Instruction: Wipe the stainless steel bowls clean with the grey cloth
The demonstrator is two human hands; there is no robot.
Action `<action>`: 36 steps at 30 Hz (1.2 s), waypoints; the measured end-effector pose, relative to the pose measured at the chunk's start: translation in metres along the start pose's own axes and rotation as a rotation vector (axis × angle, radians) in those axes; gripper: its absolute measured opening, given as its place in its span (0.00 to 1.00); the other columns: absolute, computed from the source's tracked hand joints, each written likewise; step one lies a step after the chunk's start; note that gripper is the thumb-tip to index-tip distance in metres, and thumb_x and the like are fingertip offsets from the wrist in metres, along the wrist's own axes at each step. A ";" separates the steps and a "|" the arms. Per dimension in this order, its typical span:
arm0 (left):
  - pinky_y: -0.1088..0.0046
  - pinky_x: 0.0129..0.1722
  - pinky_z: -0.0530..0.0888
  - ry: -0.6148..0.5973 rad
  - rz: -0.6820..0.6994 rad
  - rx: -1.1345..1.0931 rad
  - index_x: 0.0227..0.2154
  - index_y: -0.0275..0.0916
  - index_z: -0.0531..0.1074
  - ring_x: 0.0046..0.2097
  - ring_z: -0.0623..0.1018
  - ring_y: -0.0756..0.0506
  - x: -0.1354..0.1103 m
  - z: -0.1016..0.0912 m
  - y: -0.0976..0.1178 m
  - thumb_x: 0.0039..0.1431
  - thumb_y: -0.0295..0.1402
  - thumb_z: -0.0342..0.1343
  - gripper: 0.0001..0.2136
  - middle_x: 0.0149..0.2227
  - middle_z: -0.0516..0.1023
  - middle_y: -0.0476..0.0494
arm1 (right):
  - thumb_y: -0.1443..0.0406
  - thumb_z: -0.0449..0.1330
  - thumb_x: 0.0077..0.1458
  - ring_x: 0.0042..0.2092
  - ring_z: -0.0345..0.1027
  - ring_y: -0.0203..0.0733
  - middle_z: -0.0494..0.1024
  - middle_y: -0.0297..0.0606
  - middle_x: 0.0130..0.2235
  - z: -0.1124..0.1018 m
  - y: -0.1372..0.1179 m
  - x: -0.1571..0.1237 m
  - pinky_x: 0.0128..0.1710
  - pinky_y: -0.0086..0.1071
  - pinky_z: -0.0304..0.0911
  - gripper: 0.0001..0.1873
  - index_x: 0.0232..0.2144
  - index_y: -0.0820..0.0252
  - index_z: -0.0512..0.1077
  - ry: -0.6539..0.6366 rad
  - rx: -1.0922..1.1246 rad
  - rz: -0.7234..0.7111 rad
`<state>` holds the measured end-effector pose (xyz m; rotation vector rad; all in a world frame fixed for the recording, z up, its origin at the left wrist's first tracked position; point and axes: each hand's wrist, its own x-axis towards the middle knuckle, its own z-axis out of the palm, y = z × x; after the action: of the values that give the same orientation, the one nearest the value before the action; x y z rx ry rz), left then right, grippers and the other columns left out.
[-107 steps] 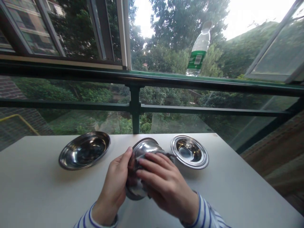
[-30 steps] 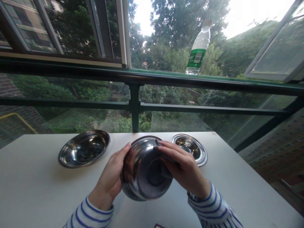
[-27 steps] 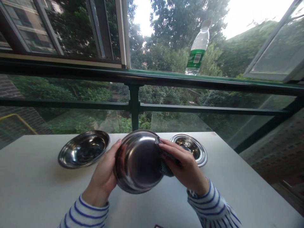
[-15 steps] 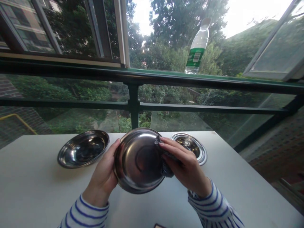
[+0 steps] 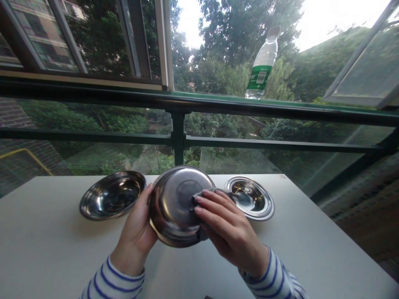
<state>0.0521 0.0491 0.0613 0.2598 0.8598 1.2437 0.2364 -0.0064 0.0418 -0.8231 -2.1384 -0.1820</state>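
Observation:
My left hand (image 5: 137, 232) grips the left rim of a stainless steel bowl (image 5: 174, 207), which is tilted with its rounded underside toward me above the table. Pressed against the bowl's lower right side is a dark, patterned cloth (image 5: 195, 202), bunched under the fingers of my right hand (image 5: 229, 228). Much of the cloth is hidden by those fingers. To the left lies a wider, shiny metal bowl (image 5: 114, 195), its hollow facing up. Behind my right hand sits a smaller wide-rimmed metal bowl (image 5: 249, 197).
All this is over a white table (image 5: 62, 249). Beyond its far edge runs a dark green railing (image 5: 218, 104) with glass panels. A clear plastic bottle with a green label (image 5: 260, 77) stands on the railing. Trees and a building show outside.
My right hand and the cloth have slid left and slightly down across the bowl's underside. The bowl has tipped a little in my left hand. The view has shifted slightly.

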 end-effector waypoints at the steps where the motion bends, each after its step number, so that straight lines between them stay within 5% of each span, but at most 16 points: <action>1: 0.64 0.38 0.78 0.000 0.000 0.002 0.38 0.30 0.75 0.34 0.81 0.42 0.000 0.000 0.001 0.61 0.29 0.46 0.13 0.28 0.82 0.39 | 0.71 0.53 0.59 0.59 0.57 0.46 0.71 0.44 0.53 0.000 -0.002 0.000 0.59 0.47 0.55 0.17 0.51 0.64 0.66 -0.029 -0.029 -0.028; 8: 0.65 0.39 0.77 0.055 0.060 -0.023 0.42 0.31 0.75 0.35 0.81 0.41 0.002 -0.002 0.006 0.61 0.30 0.46 0.14 0.26 0.82 0.41 | 0.72 0.52 0.59 0.59 0.57 0.44 0.71 0.46 0.53 -0.002 0.012 -0.002 0.56 0.44 0.60 0.17 0.51 0.65 0.65 -0.026 -0.045 -0.042; 15: 0.64 0.39 0.77 0.091 0.055 -0.027 0.43 0.30 0.74 0.34 0.81 0.41 -0.001 0.000 0.003 0.61 0.30 0.46 0.14 0.27 0.82 0.41 | 0.71 0.53 0.59 0.57 0.60 0.44 0.73 0.42 0.52 0.008 -0.004 0.001 0.58 0.43 0.57 0.14 0.47 0.64 0.69 -0.061 -0.106 -0.155; 28: 0.63 0.40 0.77 0.078 0.096 -0.041 0.45 0.30 0.74 0.36 0.81 0.41 -0.004 0.002 0.003 0.61 0.31 0.46 0.15 0.31 0.82 0.39 | 0.72 0.54 0.57 0.56 0.62 0.45 0.74 0.45 0.50 0.003 -0.003 0.001 0.56 0.42 0.61 0.15 0.48 0.67 0.68 -0.037 -0.147 -0.122; 36: 0.69 0.36 0.77 0.086 0.070 -0.058 0.42 0.30 0.74 0.28 0.80 0.45 -0.001 0.002 -0.001 0.61 0.30 0.46 0.14 0.25 0.81 0.43 | 0.73 0.53 0.57 0.55 0.63 0.47 0.74 0.46 0.49 0.005 -0.002 0.001 0.56 0.43 0.62 0.14 0.46 0.69 0.69 -0.048 -0.098 -0.158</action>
<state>0.0540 0.0486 0.0628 0.1923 0.8927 1.3512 0.2321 -0.0058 0.0394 -0.7200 -2.2549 -0.3542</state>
